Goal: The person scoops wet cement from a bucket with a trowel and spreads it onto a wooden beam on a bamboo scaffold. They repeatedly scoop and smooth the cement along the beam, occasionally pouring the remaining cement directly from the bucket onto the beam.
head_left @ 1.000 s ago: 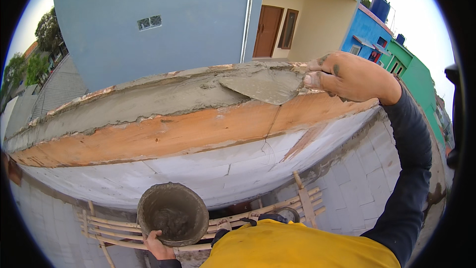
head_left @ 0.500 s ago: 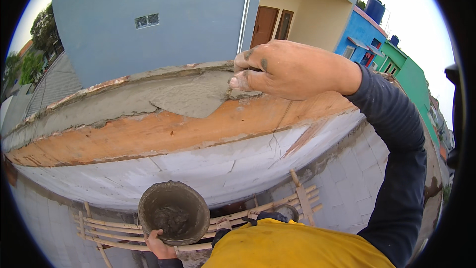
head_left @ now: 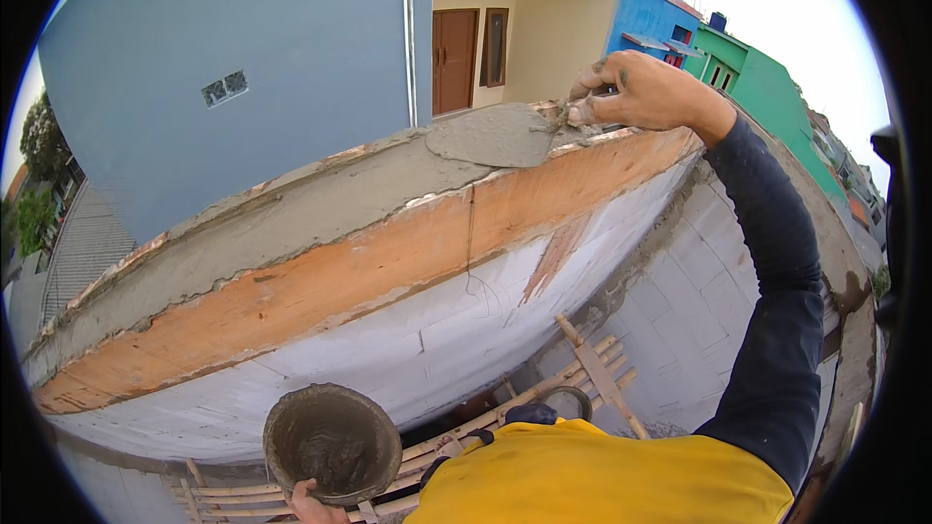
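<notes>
My right hand [head_left: 646,89] is closed round the handle of a trowel, which the fingers mostly hide. The trowel's grey, mortar-coated blade [head_left: 490,139] lies flat on the wet mortar [head_left: 311,202] along the top of a wall. An orange-brown wooden board [head_left: 320,281] faces the wall's near side, just under the mortar. Low in the view, my left hand [head_left: 313,505] grips the near rim of a dark, mortar-crusted bucket [head_left: 374,427]. Soft grey mortar [head_left: 328,456] sits inside, and the bucket's mouth tilts up toward me.
Below the board runs a white block wall [head_left: 388,354]. Bamboo scaffold poles [head_left: 485,419] and a wooden plank [head_left: 604,378] lie beneath me, with a round container [head_left: 571,402] beside them. Beyond the wall top stands a grey-blue building [head_left: 291,29].
My right hand has slid the trowel rightward along the wall top, and the arm reaches farther out. The view has turned right. My left hand keeps its grip on the bucket.
</notes>
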A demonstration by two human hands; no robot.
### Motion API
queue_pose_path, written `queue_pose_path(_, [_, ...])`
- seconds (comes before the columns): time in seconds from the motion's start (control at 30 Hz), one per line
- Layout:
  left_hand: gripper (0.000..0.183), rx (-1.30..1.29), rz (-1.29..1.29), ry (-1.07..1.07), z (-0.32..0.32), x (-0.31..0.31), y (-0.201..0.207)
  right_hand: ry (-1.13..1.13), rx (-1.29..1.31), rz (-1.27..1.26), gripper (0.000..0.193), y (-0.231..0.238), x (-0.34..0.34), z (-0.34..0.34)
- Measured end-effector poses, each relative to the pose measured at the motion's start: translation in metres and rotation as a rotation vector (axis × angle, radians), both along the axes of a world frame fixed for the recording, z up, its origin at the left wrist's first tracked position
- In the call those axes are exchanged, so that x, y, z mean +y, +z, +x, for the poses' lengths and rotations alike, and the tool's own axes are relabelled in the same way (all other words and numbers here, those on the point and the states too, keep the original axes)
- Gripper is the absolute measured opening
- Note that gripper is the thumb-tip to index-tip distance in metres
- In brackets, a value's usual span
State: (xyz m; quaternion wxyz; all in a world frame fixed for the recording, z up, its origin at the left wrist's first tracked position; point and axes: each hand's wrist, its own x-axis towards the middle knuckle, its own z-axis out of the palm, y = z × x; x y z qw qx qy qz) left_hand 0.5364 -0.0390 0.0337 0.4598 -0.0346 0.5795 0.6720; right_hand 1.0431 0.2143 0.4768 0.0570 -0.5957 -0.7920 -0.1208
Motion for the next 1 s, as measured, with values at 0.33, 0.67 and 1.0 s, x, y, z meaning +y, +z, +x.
queue_pose_path(0.33, [0.045, 0.172, -0.117, 0.006, 0.102, 0.035, 0.062, 0.034, 0.149, -0.073, 0.047, -0.012, 0.040, 0.124])
queue_pose_path(0.67, [0.042, 0.208, 0.239, 0.049, 0.160, 0.044, 0.074, 0.556, 0.506, -0.359, 0.043, -0.138, -0.025, 0.085])
queue_pose_path(1.0, [0.044, 0.309, 0.268, 0.034, 0.194, 0.057, 0.120, 1.006, 0.170, -0.344, 0.066, -0.343, -0.043, -0.137])
